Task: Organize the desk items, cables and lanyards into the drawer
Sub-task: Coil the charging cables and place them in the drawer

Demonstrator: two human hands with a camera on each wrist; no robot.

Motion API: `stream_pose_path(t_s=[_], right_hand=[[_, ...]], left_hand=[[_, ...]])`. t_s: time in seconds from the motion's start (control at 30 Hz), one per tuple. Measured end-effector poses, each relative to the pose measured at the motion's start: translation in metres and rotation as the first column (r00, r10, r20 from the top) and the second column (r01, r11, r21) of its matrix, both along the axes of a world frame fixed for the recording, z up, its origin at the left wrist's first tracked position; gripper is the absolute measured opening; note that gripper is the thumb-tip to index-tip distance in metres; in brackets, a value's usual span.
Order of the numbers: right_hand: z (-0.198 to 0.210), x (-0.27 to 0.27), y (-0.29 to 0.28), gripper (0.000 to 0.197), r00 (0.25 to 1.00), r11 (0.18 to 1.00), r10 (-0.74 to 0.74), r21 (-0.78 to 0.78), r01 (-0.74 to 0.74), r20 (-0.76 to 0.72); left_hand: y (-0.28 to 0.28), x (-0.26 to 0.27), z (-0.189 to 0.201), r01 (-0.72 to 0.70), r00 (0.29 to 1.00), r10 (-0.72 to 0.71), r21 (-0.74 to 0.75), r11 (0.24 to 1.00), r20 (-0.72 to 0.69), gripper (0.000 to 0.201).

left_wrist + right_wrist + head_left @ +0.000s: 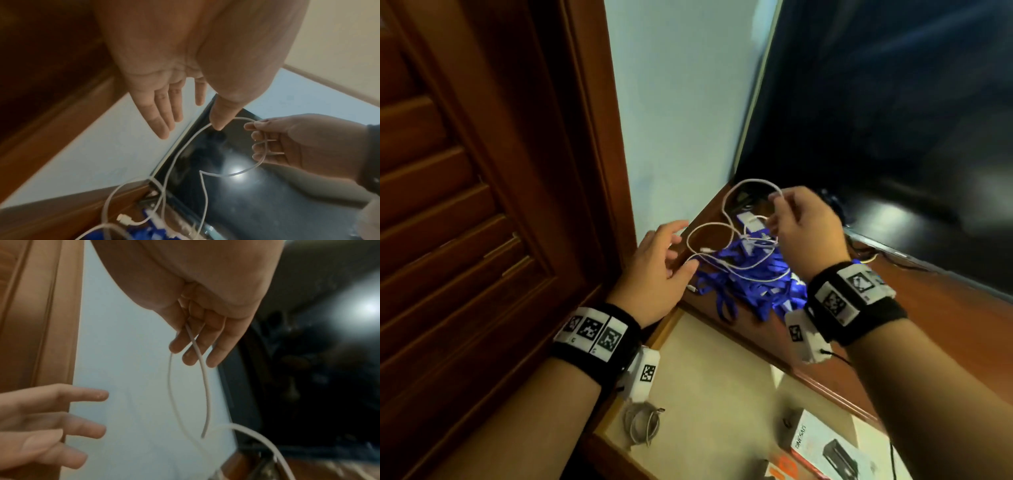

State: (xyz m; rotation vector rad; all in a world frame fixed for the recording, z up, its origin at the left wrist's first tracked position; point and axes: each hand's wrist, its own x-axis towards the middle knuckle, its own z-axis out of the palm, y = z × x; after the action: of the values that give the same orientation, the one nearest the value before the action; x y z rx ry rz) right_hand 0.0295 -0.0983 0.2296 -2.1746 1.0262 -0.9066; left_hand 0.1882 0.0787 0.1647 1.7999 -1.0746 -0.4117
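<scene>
Head view looks down on a wooden tabletop with a heap of blue lanyards on it, which serves as the landmark for everything else. Above the lanyards, the right hand is raised and pinches a thin white cable between thumb and fingertips; the right wrist view shows the cable running out between those curled fingers. From the pinch the cable arcs up in a loop, then falls in loose coils onto the lanyards, its white plug lying at their near-left edge. Left of the lanyards, the left hand hovers with fingers spread and relaxed, holding nothing; its thumb tip sits just beside a strand of the cable, and I cannot tell whether it touches. Behind the lanyards lies a small white charger block, and beyond that stands a dark monitor screen. Nearer than the lanyards and below the tabletop edge, the drawer stands open, with a coiled grey cable at its left and a printed product box at its right.
</scene>
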Motion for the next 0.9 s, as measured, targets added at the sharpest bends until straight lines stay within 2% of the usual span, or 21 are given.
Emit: stream_pose_path(t_s=[0.1, 0.23, 0.3, 0.33, 0.37, 0.4, 0.5, 0.53, 0.6, 0.73, 0.9], right_hand=[[0.055, -0.021, -0.011, 0.017, 0.997, 0.998, -0.006, -0.064, 0.011, 0.082], [0.118, -0.053, -0.014, 0.017, 0.99, 0.991, 0.015, -0.136, 0.004, 0.141], [0.143, -0.068, -0.014, 0.017, 0.988, 0.981, 0.047, -0.193, -0.018, 0.146], [0.154, -0.076, -0.014, 0.017, 0.986, 0.977, 0.06, -0.214, -0.026, 0.156], [0.165, -0.084, -0.014, 0.016, 0.984, 0.973, 0.063, -0.23, -0.023, 0.166], [0.174, -0.093, -0.015, 0.015, 0.983, 0.969, 0.057, -0.246, -0.012, 0.176], [0.195, -0.125, -0.016, 0.012, 0.977, 0.949, 0.061, -0.314, 0.007, 0.205], [0.199, -0.138, -0.017, 0.013, 0.981, 0.937, 0.059, -0.348, 0.01, 0.187], [0.202, -0.163, -0.021, 0.022, 0.991, 0.93, 0.059, -0.367, -0.01, 0.122], [0.191, -0.207, -0.027, 0.036, 0.993, 0.971, 0.12, -0.205, -0.121, -0.015], [0.143, -0.27, -0.034, 0.037, 0.997, 0.999, 0.026, 0.036, -0.024, -0.072]], left_hand=[[-0.032, -0.006, 0.035, 0.06, 0.988, -0.048, -0.083, 0.995, 0.149, 0.071], [-0.076, -0.024, 0.1, 0.134, 0.959, -0.088, -0.157, 0.978, 0.271, 0.076], [-0.093, -0.037, 0.133, 0.178, 0.943, -0.123, -0.158, 0.971, 0.309, 0.062], [-0.101, -0.044, 0.148, 0.205, 0.94, -0.146, -0.167, 0.964, 0.308, 0.046], [-0.108, -0.052, 0.16, 0.237, 0.941, -0.181, -0.175, 0.956, 0.286, 0.029], [-0.112, -0.059, 0.171, 0.272, 0.947, -0.227, -0.191, 0.943, 0.228, 0.022], [-0.12, -0.073, 0.194, 0.318, 0.936, -0.349, -0.309, 0.896, -0.047, 0.032], [-0.12, -0.076, 0.201, 0.306, 0.93, -0.355, -0.341, 0.889, -0.092, 0.032], [-0.118, -0.08, 0.214, 0.27, 0.946, -0.316, -0.357, 0.894, -0.076, 0.029], [-0.11, -0.079, 0.244, 0.182, 0.979, -0.202, -0.397, 0.899, -0.009, 0.022], [-0.093, -0.054, 0.26, 0.094, 0.995, -0.099, -0.452, 0.887, 0.014, 0.026]])
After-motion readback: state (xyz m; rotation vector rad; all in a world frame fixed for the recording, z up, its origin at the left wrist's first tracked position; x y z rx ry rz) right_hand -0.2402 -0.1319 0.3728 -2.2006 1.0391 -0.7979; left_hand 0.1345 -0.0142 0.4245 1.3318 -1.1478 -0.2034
